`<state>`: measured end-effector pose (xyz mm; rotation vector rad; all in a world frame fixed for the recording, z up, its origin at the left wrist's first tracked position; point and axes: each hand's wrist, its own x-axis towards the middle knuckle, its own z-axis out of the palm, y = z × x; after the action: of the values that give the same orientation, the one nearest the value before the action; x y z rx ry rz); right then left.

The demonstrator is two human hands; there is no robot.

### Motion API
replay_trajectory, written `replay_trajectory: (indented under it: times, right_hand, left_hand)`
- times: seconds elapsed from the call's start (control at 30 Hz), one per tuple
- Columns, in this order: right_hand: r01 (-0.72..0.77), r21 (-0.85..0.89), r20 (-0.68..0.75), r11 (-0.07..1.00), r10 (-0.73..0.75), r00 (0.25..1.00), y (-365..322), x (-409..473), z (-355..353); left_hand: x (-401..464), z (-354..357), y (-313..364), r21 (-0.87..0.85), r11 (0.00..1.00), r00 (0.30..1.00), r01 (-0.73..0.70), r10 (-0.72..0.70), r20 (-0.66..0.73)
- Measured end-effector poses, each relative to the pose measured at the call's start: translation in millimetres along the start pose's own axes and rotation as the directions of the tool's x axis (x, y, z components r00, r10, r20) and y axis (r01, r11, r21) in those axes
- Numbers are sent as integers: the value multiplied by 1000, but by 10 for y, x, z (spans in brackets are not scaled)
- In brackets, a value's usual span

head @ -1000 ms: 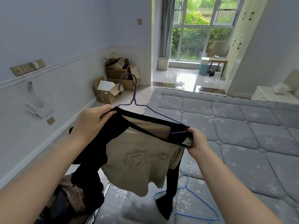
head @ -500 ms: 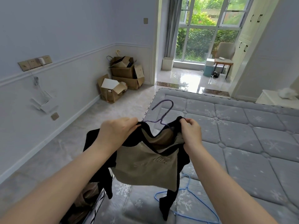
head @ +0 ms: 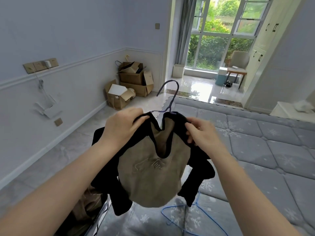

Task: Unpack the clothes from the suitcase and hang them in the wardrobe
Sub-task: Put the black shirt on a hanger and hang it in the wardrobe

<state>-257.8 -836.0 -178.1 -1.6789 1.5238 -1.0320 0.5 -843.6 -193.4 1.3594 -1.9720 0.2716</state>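
**Shirt gathered at the collar, hanger hook standing clear**

Since half a second ago you've lifted the garment a little and the hanger's hook now stands higher above the neckline, with your two hands set slightly wider apart on the collar.

Your left hand (head: 124, 128) grips the black shoulder of the shirt (head: 150, 172) on the left side of the neck opening, fingers curled over the fabric edge. Your right hand (head: 201, 133) pinches the black collar band on the right side, thumb and fingertips pressed onto the cloth. Between your two grips the neckline dips in a V, and the purple hanger (head: 167, 97) rises out of it, its hook upright and curving to the left, its neck emerging just beside your right fingertips.

Below your hands the tan body of the shirt hangs freely, with black sleeves drooping on either side. It hangs over the near corner of the mattress (head: 255, 150). A blue hanger (head: 196, 213) lies flat on the mattress beneath the shirt's right sleeve. At lower left, more clothes sit bunched in the suitcase (head: 90, 206), partly hidden by your left forearm. The wardrobe (head: 265, 48) stands far right, doors closed.
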Motion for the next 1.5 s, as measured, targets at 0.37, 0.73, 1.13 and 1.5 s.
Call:
replay_trajectory:
  times: [0.37,0.73,1.13,1.5]
  right_hand:
    - [338,-13,-403,941,-314,860,240,-54,-216]
    - [268,-202,-283,942,-318,905,316,-123,-328]
    - [423,-177,-172,889,-451,876,108,-198,240]
    - [508,-124,82,852,-502,861,-69,-33,407]
  left_hand:
    - [161,-407,-126,111,993,999,-45,43,21]
    - [185,-595,-190,36,999,997,-33,30,68]
    - [-174,-694,-253,21,999,985,-44,40,170]
    - [-663,-1226,-328,159,968,980,193,-196,7]
